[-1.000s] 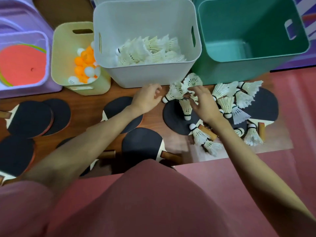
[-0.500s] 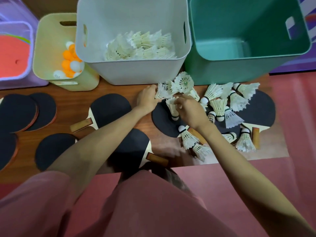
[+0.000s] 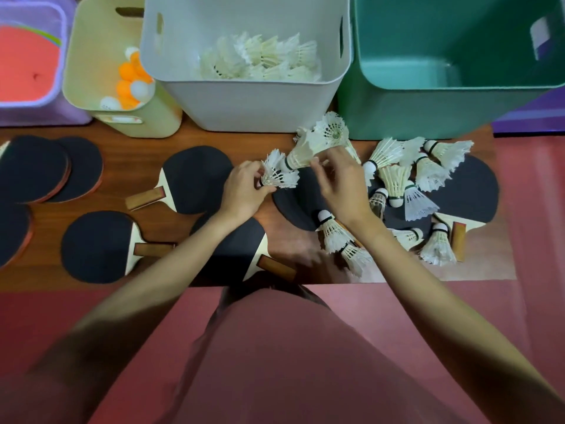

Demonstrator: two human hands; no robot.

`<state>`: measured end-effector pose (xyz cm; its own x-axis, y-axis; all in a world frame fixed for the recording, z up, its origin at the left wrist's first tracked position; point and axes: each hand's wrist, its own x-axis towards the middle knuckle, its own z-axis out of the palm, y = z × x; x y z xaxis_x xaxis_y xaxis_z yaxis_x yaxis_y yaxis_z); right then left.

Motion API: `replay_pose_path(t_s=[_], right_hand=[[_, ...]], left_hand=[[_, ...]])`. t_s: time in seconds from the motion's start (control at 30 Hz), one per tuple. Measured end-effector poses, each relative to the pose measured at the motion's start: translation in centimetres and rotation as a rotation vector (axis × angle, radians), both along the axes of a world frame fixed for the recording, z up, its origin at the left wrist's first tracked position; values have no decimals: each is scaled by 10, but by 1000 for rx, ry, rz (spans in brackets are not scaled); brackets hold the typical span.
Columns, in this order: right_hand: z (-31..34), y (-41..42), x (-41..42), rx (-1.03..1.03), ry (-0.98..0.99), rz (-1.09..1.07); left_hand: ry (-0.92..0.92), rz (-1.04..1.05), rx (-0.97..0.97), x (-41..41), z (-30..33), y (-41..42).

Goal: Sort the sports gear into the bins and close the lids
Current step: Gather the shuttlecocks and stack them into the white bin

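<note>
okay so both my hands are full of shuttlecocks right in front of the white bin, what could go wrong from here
1. The right hand pinches a stacked bunch of shuttlecocks only loosely; one may slip out before reaching the white bin.
2. The left hand grips a shuttlecock by its feathers, which could get crushed.
3. Lifting may brush the loose shuttlecocks lying on the paddle.

Your left hand (image 3: pixel 244 191) pinches one white feathered shuttlecock (image 3: pixel 279 175); your right hand (image 3: pixel 342 179) holds a bunch of shuttlecocks (image 3: pixel 318 142) just above the table. More loose shuttlecocks (image 3: pixel 409 191) lie scattered over black-rubber wooden-handled paddles (image 3: pixel 195 179). The white plastic bin (image 3: pixel 244 111) already holds shuttlecocks; the teal plastic bin (image 3: pixel 428 111) stands beside it.
</note>
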<state>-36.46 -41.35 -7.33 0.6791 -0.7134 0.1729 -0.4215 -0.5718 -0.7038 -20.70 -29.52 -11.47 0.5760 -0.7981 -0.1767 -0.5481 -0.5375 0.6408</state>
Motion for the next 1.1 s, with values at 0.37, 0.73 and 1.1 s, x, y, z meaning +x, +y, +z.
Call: replay_pose_path(t_s=[0.37, 0.73, 1.1], right_hand=[[1, 11, -28, 57, 26, 170], [-23, 16, -91, 100, 685, 393], [-48, 37, -74, -35, 685, 202]], left_hand=[[140, 87, -92, -24, 2, 16], [252, 76, -72, -44, -1, 37], [237, 60, -60, -47, 3, 46]])
